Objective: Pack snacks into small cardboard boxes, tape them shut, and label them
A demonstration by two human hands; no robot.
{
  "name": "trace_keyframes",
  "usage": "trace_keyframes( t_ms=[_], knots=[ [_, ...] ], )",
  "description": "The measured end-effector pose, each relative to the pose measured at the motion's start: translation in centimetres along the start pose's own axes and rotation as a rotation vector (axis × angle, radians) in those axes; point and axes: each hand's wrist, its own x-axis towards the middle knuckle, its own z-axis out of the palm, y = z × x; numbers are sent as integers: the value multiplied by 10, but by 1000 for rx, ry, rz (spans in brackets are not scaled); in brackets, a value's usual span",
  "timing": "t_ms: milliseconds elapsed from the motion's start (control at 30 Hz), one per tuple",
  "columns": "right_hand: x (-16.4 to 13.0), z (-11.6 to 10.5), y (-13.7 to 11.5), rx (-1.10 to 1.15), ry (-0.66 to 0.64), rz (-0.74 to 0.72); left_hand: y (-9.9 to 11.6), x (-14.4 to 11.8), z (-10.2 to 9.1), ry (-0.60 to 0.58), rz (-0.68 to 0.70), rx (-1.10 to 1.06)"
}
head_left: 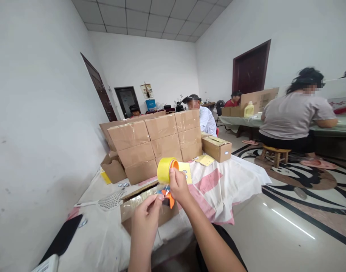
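In front of me my right hand (pixel 179 185) grips a tape dispenser (pixel 169 198) with orange and blue parts, carrying a roll of yellow packing tape (pixel 163 170). Close below the roll, the thumb and fingers of my left hand (pixel 146 213) are pinched together at what looks like the tape's loose end; a clear sheen shows there. Under both hands lies a cardboard box (pixel 129 217) with shiny tape along its top side. My hands and the dispenser hide part of it.
Stacked cardboard boxes (pixel 138 151) form a wall behind the work. Another taped box (pixel 217 148) stands right. A white fly swatter (pixel 109 202) and a black phone-like slab (pixel 62 238) lie left on the cloth (pixel 90 249). People sit beyond the boxes and at a table on the right.
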Motion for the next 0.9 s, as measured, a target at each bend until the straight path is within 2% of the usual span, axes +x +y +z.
trace_keyframes(
  t_ms=[100,233,367,567,733,900],
  knots=[
    [8,-9,12,19,60,49,5,-5,4,-117,-7,-47],
    [20,-24,29,152,185,214,7,-11,9,-230,-81,-127],
    [23,-32,32,213,198,248,4,-14,10,-311,-161,-112],
    [19,-35,24,192,190,195,2,-16,9,-308,-232,-62],
    [15,-43,18,180,181,165,-1,-18,18,-315,-260,-12],
    [11,-43,2,311,196,246,-13,-16,30,-331,-231,-36]
  ],
)
